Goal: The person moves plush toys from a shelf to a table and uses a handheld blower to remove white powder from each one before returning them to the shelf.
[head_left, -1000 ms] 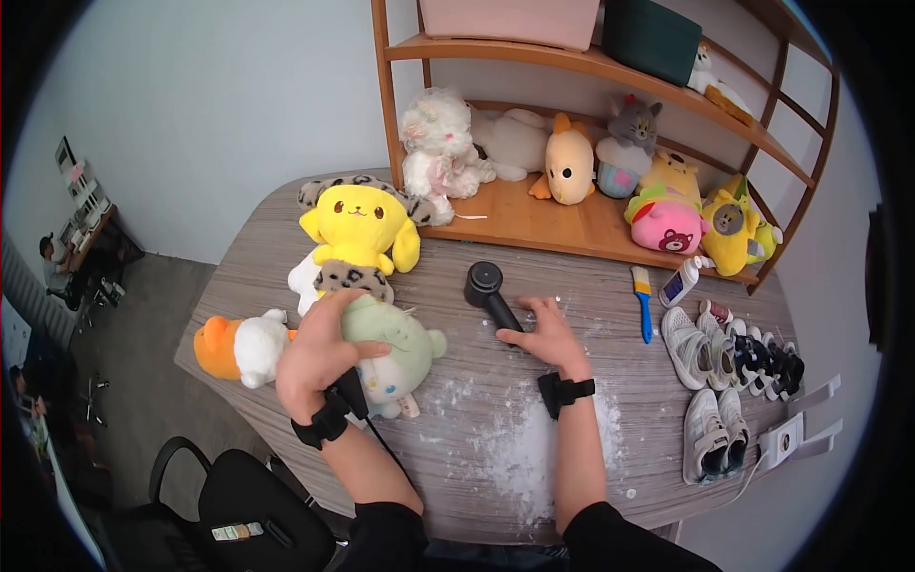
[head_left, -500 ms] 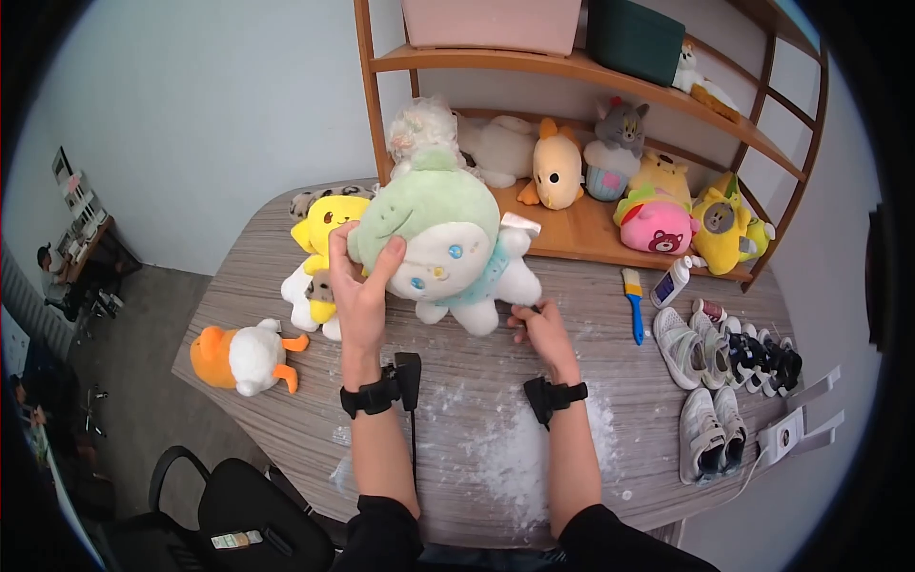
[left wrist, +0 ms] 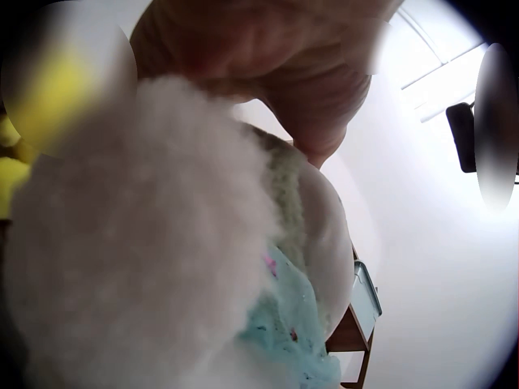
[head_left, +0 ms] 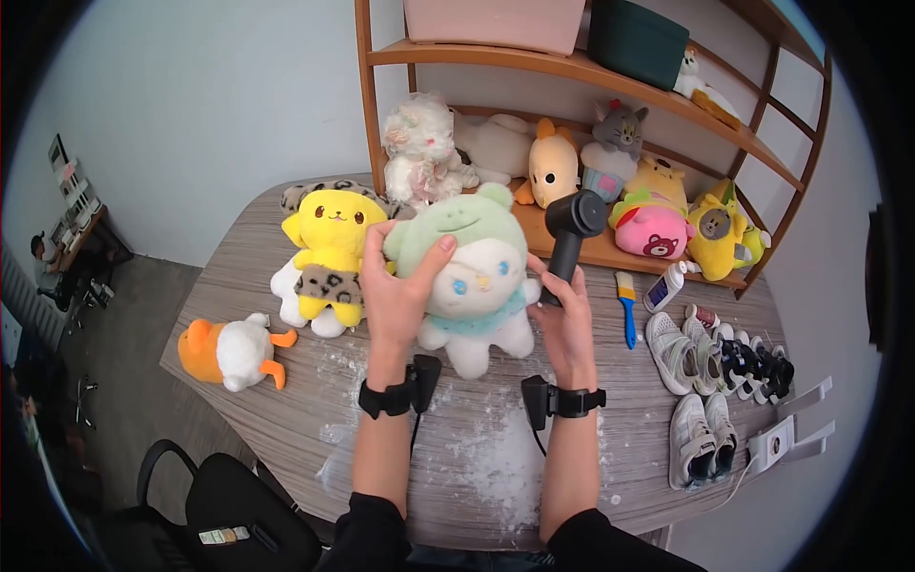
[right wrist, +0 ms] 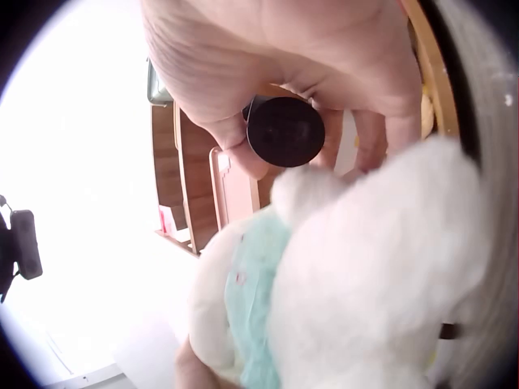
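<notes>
My left hand (head_left: pixel 398 296) grips the head of a plush toy (head_left: pixel 472 286) from its left side, thumb across the front. The toy has a light green hood with a smile, a white face with blue eyes and a turquoise scarf; it is held upright over the table. My right hand (head_left: pixel 564 319) holds a black lint shaver (head_left: pixel 570 238) by its handle, the round head raised, just right of the toy. In the right wrist view the round butt of the shaver (right wrist: pixel 285 132) shows between thumb and fingers. White plush fur (left wrist: pixel 138 235) fills much of the left wrist view.
White fluff (head_left: pixel 496 467) is scattered over the wooden table. On the left are a yellow plush (head_left: pixel 334 229) and an orange-white duck plush (head_left: pixel 243 353). To the right lie a brush (head_left: pixel 625 310), a white bottle (head_left: pixel 664 286) and several shoes (head_left: pixel 691 439). A shelf (head_left: pixel 534 243) with plush toys stands behind.
My left hand has lifted the green-hooded plush from the table, then turned it more upright and drawn it nearer. My right hand has picked up the black lint shaver and raised it beside the toy.
</notes>
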A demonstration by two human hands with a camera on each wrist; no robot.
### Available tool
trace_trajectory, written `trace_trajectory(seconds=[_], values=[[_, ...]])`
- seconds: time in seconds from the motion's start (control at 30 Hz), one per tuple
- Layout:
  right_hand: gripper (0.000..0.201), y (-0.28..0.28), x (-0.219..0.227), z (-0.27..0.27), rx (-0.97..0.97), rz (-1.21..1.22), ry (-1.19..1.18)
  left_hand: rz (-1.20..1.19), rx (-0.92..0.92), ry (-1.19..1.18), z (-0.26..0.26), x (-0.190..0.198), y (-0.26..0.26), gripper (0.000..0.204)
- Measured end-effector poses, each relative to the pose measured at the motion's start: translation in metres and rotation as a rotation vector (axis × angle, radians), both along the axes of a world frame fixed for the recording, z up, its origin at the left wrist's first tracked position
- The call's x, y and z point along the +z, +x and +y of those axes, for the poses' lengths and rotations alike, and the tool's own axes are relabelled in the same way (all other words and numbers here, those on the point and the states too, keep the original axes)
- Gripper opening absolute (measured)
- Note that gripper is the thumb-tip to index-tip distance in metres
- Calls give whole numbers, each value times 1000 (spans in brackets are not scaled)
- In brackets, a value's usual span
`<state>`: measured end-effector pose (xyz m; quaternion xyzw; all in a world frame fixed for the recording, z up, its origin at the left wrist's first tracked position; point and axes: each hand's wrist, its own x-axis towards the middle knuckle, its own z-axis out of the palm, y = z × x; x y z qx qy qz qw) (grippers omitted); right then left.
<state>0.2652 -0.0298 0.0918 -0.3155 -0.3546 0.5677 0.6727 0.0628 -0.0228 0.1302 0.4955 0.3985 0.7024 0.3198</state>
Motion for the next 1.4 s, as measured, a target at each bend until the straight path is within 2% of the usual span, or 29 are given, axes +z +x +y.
trace_trajectory(seconds=[0.03,0.13,0.17,0.27,0.3,0.4,0.43,0.5,0.57,0.63,0.73,0.83,0.93,0.97,1.1,1.2,1.23,1.37,1.4], values=[[39,-6,-3,3,6,49,17,-62,-7,39,3,-6,5,42],[48,-22,-4,2,-17,110,12,-556,-188,162,11,-17,26,35],[48,-25,-6,3,-54,109,5,-522,-253,110,10,-21,24,41],[49,-26,-12,6,-156,129,11,-307,-295,139,16,-29,37,58],[49,-26,-14,8,-185,140,18,-366,-397,98,7,-20,41,68],[52,-21,-15,9,-233,188,34,-507,-586,101,2,-15,47,69],[56,-20,-13,8,-235,203,31,-424,-564,103,-3,-8,52,70],[58,-19,-9,6,-236,193,33,-305,-460,96,-2,-20,63,65],[60,-18,-7,5,-229,173,37,-212,-490,-11,2,-28,62,60],[61,-15,-6,5,-217,150,47,-137,-656,-216,7,-28,50,55],[63,-16,-1,3,-219,139,57,-269,-604,-277,3,-30,54,48],[60,-14,6,0,-213,16,69,-343,-563,-305,6,-41,54,49],[52,-2,9,-5,-204,-260,15,-270,-428,-193,11,-46,48,60],[41,-4,14,-8,-247,-242,4,-241,-385,-161,12,-45,46,63],[32,-6,2,-1,-345,-254,141,-180,-274,-38,9,-38,47,69],[32,-13,13,-10,-291,-178,100,-179,-264,1,10,-36,48,69],[28,-19,14,-8,-358,-183,130,-179,-268,0,10,-37,48,69],[25,-4,13,-9,-159,87,73,-156,-270,-61,8,-38,46,70],[24,-3,13,-9,-171,73,91,-160,-269,-70,9,-38,46,70]])
